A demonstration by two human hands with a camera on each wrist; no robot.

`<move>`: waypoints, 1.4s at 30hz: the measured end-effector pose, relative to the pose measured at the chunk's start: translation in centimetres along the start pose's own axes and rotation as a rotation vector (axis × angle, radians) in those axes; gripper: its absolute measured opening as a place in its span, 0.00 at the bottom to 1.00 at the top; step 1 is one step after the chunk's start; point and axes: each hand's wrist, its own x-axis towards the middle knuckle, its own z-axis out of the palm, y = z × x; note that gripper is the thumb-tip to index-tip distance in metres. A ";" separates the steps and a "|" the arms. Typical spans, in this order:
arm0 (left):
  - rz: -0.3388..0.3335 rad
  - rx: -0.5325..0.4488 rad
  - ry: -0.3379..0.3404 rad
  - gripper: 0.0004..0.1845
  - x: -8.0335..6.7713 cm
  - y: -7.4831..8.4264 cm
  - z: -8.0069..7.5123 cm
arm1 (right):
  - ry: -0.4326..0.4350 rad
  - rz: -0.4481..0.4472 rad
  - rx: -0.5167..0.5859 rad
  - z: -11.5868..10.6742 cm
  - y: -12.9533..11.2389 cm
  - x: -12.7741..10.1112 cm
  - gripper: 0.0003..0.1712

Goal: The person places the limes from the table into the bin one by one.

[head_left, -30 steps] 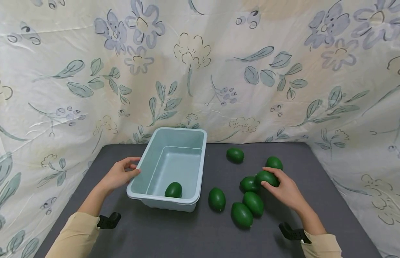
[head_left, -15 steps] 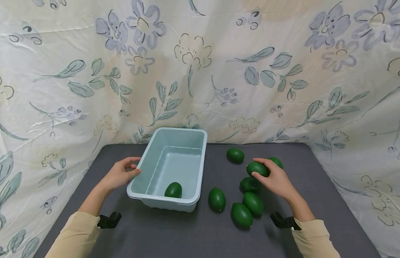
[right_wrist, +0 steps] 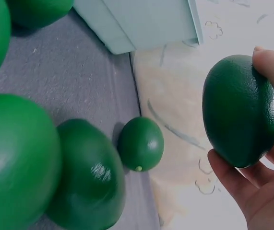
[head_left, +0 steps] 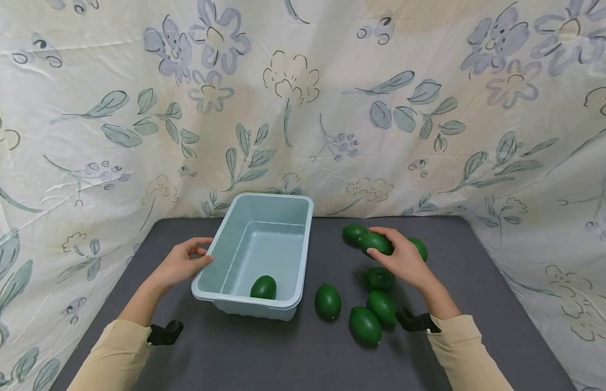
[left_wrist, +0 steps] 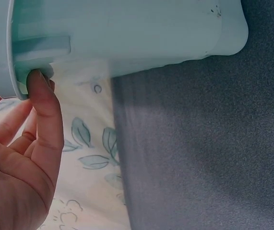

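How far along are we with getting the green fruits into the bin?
One fruit already lies in the bin. The right hand holds a second fruit above the table, not yet over the bin; the left hand grips the bin's rim. Six fruits are left on the table: two at the back, four in front.

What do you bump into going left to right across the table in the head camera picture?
Left hand → bin → lime on the table beside the bin → right hand holding a lime.
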 end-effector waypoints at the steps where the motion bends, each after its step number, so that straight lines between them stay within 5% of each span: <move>1: -0.002 0.001 0.002 0.29 0.0 -0.1 0.0 | -0.004 -0.007 -0.001 0.0 -0.2 0.2 0.33; 20: 0.005 0.009 0.004 0.28 0.0 -0.2 -0.1 | -0.030 -0.043 0.014 0.8 -3.7 3.9 0.32; 42: 0.001 0.011 0.011 0.29 -0.2 0.2 0.0 | -0.023 -0.182 0.047 3.0 -8.0 7.6 0.29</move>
